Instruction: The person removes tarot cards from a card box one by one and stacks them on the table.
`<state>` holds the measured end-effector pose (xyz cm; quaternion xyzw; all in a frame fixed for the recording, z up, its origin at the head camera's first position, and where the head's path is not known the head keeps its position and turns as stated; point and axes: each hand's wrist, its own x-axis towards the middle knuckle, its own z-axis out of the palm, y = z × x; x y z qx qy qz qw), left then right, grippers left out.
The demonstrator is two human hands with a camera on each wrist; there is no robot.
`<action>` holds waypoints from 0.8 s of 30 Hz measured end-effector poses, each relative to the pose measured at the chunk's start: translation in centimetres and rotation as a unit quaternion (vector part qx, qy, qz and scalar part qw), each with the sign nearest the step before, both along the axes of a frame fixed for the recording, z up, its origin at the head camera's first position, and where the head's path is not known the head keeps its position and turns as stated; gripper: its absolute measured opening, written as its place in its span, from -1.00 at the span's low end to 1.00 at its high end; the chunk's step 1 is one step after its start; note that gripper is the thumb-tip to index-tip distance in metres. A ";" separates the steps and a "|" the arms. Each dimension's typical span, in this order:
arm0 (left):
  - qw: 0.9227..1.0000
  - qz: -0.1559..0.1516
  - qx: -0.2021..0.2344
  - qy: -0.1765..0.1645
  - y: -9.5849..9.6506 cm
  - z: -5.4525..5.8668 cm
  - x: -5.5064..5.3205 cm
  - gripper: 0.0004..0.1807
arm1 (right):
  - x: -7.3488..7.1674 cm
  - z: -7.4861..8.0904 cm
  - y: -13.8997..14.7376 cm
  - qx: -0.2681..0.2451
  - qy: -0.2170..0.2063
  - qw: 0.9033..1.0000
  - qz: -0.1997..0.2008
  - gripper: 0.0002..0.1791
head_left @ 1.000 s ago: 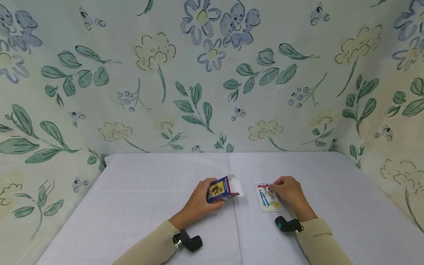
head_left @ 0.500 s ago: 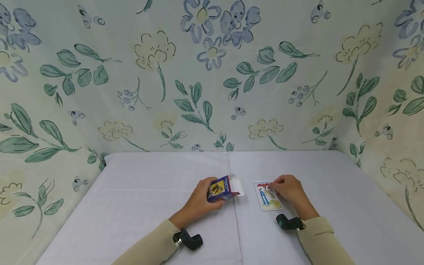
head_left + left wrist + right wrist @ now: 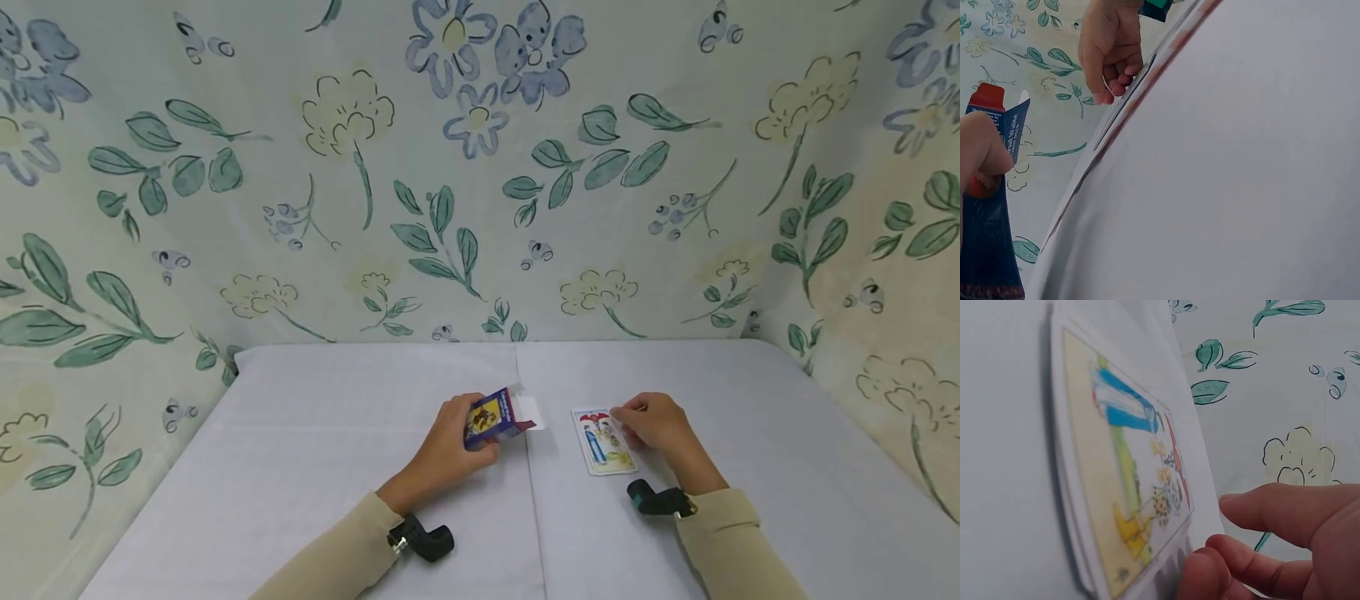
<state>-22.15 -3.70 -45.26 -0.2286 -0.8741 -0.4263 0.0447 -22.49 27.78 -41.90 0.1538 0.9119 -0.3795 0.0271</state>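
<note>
In the head view my left hand (image 3: pixel 441 454) grips a blue card box (image 3: pixel 491 417) with a yellow picture, its end flap open to the right. The left wrist view shows the thumb across the box (image 3: pixel 988 231). A small stack of illustrated cards (image 3: pixel 602 442) lies face up on the white cloth, right of the box. My right hand (image 3: pixel 658 429) is at the stack's upper right edge, fingers loosely bent. In the right wrist view its fingers (image 3: pixel 1260 509) are close beside the cards (image 3: pixel 1129 469), with no card visible between them.
A white cloth (image 3: pixel 322 433) covers the table, with a fold line running front to back between the box and the cards. A floral curtain (image 3: pixel 450 208) hangs behind and at both sides. Black wrist cameras (image 3: pixel 426 540) sit on both wrists.
The right fingertips have shifted slightly right, showing more of the top card's upper corner. The box in my left hand has tilted and risen a little. The cards have stayed in place.
</note>
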 end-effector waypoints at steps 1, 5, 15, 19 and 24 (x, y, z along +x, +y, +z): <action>1.000 0.003 -0.001 0.001 -0.1 0.1 -0.1 -0.24 | 0.0 0.1 0.0 -0.004 -0.002 1.000 -0.002 -0.68; 0.999 0.023 -0.018 0.012 -0.7 0.4 -0.8 -0.23 | 0.0 0.3 -0.2 -0.017 -0.009 1.000 -0.007 -0.68; 0.993 0.066 -0.101 0.000 -1.6 0.9 -1.7 -0.21 | 0.3 0.2 -0.2 -0.035 -0.011 0.999 -0.004 -0.67; 0.991 0.066 -0.119 0.001 -1.8 1.1 -1.8 -0.21 | 0.3 0.4 0.0 -0.029 -0.008 1.000 0.000 -0.66; 0.988 0.073 -0.137 -0.005 -2.0 1.1 -1.8 -0.20 | 0.3 0.6 0.1 -0.020 -0.004 1.000 0.002 -0.65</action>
